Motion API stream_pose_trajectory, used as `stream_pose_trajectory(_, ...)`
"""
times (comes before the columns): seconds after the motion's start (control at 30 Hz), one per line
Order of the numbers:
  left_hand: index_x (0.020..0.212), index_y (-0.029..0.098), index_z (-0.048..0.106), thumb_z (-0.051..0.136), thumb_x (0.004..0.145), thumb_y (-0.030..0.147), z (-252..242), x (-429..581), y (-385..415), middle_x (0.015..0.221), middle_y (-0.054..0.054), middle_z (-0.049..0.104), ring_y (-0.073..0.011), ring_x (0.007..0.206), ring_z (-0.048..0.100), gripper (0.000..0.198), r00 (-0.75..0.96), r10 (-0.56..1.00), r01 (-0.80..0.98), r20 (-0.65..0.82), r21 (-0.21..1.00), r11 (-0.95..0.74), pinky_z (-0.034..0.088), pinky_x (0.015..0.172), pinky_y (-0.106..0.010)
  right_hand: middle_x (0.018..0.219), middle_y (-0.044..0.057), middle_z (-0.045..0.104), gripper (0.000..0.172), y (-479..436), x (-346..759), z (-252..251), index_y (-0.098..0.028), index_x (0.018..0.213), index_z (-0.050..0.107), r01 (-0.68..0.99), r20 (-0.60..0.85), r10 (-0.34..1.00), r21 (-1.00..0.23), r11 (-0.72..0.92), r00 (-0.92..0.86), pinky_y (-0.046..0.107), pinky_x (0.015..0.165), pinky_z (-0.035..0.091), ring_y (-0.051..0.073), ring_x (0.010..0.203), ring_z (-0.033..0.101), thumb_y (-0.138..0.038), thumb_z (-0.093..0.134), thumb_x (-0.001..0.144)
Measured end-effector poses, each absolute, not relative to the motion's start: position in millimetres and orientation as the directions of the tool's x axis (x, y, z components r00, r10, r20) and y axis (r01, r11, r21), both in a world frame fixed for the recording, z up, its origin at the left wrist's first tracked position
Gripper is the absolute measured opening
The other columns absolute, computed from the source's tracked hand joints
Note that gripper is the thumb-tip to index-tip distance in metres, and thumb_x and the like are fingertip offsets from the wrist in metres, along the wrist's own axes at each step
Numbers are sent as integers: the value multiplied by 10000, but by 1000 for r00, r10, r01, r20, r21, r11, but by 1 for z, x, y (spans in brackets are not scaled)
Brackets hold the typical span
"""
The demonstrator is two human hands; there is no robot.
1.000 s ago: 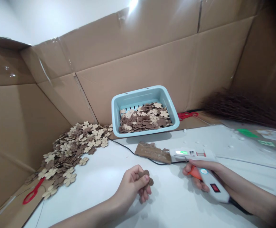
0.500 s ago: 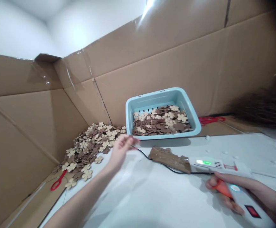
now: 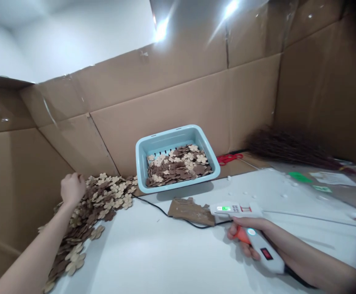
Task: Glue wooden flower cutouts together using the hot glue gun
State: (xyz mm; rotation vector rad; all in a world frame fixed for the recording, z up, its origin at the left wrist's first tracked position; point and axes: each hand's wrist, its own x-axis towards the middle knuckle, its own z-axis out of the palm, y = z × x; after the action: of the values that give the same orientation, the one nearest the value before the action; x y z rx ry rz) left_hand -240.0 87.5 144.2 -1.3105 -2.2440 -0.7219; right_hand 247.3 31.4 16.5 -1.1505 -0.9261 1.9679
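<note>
My right hand (image 3: 251, 237) is wrapped around a white hot glue gun (image 3: 268, 249) with an orange trigger and a small green-lit display. The gun's nozzle rests at a torn piece of brown cardboard (image 3: 190, 210) on the white table. At the far left, my left hand (image 3: 72, 188) is over the back of a pile of flower-shaped cutouts (image 3: 87, 220) in brown and cream. Its fingers are curled, and whatever they may hold is hidden from view.
A light blue plastic basket (image 3: 178, 188) with more flower cutouts stands against the cardboard wall (image 3: 171, 106). Red scissors (image 3: 229, 158) lie right of it, then a bundle of dark twigs (image 3: 288, 149) and a green paper piece (image 3: 299, 177). A black cable (image 3: 153, 204) crosses the table.
My left hand has moved left from beside the basket and the black cable to the flower pile. The view has turned right. My right hand still holds the glue gun at the cardboard.
</note>
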Motion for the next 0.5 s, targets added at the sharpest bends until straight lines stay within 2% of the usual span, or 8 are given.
stream_pose_trajectory(0.13, 1100, 144, 606, 363, 911, 270, 140, -172, 119, 925, -114, 690, -236, 809, 620, 332, -223, 720, 974, 657, 130, 183, 399, 677, -283, 557, 56, 678, 373, 31, 250, 14, -117, 635, 668, -137, -427, 806, -844, -518, -410, 131, 341, 367, 59, 326, 521, -350, 496, 871)
stream_pose_trajectory(0.27, 933, 196, 681, 440, 889, 355, 121, -81, 153, 858, -64, 708, -223, 819, 633, 291, 142, 829, 980, 541, 42, -195, 420, 695, -271, 445, 49, 632, 384, 28, 250, 13, -116, 651, 666, -118, -427, 808, -852, -510, -407, 121, 351, 345, 58, 318, 495, -368, 484, 876)
stream_pose_trajectory(0.37, 913, 222, 705, 581, 788, 241, 107, -34, 175, 977, -43, 702, -203, 950, 610, 178, 403, 824, 891, 399, 35, -453, 432, 799, -246, 451, 51, 635, 392, 24, 250, 13, -116, 673, 678, -109, -410, 824, -868, -484, -392, 117, 360, 329, 55, 335, 487, -389, 480, 873)
stream_pose_trajectory(0.43, 923, 205, 710, 639, 704, 164, 101, -20, 187, 1009, -56, 695, -205, 955, 604, 234, 498, 805, 838, 323, 61, -543, 436, 831, -246, 463, 50, 639, 382, 22, 250, 14, -122, 685, 683, -99, -405, 829, -875, -474, -386, 125, 373, 337, 65, 360, 495, -397, 488, 865)
stream_pose_trajectory(0.5, 882, 174, 709, 642, 691, 147, 97, -17, 195, 978, -84, 696, -215, 911, 610, 204, 525, 801, 816, 290, 98, -570, 445, 826, -265, 474, 49, 644, 367, 21, 250, 16, -125, 689, 683, -94, -411, 830, -874, -476, -378, 131, 383, 341, 66, 367, 489, -394, 499, 858)
